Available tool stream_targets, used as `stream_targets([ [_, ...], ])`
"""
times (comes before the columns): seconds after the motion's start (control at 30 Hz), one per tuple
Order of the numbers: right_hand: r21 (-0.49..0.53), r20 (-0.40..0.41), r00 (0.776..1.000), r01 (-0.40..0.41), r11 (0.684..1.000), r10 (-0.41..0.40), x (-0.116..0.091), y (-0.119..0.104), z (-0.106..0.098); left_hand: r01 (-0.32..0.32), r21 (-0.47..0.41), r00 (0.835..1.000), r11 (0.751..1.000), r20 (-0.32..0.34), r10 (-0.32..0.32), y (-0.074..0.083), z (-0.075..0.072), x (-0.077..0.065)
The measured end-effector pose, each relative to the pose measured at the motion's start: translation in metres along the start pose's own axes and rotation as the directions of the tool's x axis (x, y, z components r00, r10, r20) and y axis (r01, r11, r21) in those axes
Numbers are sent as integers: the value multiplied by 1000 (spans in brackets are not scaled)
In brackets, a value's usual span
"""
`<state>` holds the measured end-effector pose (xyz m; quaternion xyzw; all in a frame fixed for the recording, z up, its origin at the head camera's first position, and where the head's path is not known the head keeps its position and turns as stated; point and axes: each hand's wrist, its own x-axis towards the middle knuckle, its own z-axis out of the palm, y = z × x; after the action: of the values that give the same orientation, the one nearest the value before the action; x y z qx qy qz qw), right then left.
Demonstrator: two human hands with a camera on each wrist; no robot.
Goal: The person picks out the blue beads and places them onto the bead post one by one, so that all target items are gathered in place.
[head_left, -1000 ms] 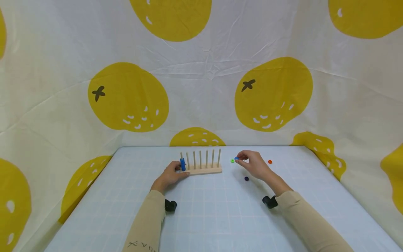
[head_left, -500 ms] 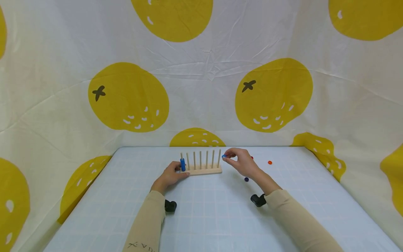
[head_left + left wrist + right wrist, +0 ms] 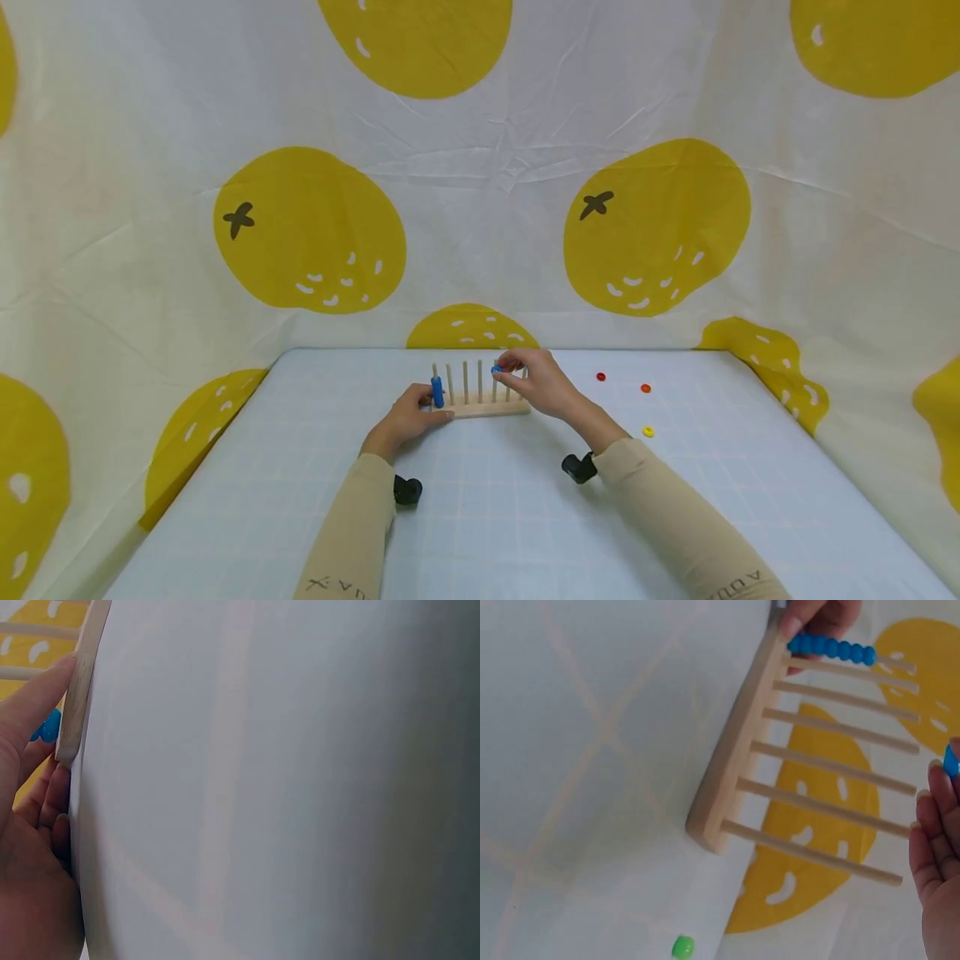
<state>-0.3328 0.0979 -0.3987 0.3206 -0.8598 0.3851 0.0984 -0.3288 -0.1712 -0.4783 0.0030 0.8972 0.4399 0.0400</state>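
A wooden peg rack (image 3: 483, 409) with a row of upright pegs stands on the table. My left hand (image 3: 405, 414) grips its left end, thumb on the front of the base and fingers behind. The leftmost peg carries a stack of blue beads (image 3: 831, 648), its tip bare above them. In my right hand (image 3: 543, 383), thumb and fingers pinch one blue bead (image 3: 497, 368), held in front of the upper part of the right-hand pegs in the head view. The right wrist view shows that bead (image 3: 950, 761) at its edge, partly hidden by fingers, beyond the peg tips.
Right of the rack lie a red bead (image 3: 601, 377), an orange bead (image 3: 646, 388) and a yellow bead (image 3: 648, 432). A green bead (image 3: 683, 947) shows in the right wrist view. Behind the table hangs a fruit-print curtain (image 3: 480, 250).
My right hand has carried the blue bead leftward from the loose beads to the rack. The yellow and red beads have come into sight; the dark bead is now hidden. My left hand stays put.
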Motion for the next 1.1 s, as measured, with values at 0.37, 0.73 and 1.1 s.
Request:
stream_targets([
  [0.37,-1,58,998,27,1000,-27,31,-19,18,-2,5,1000,1000,6,2,3,-4,0],
  [0.73,-10,76,996,40,999,-39,56,-32,38,-37,-15,999,999,3,37,-1,-3,1],
  [1.1,-10,103,995,4,1000,-3,69,-36,52,-44,-24,999,999,4,44,-5,-1,4],
])
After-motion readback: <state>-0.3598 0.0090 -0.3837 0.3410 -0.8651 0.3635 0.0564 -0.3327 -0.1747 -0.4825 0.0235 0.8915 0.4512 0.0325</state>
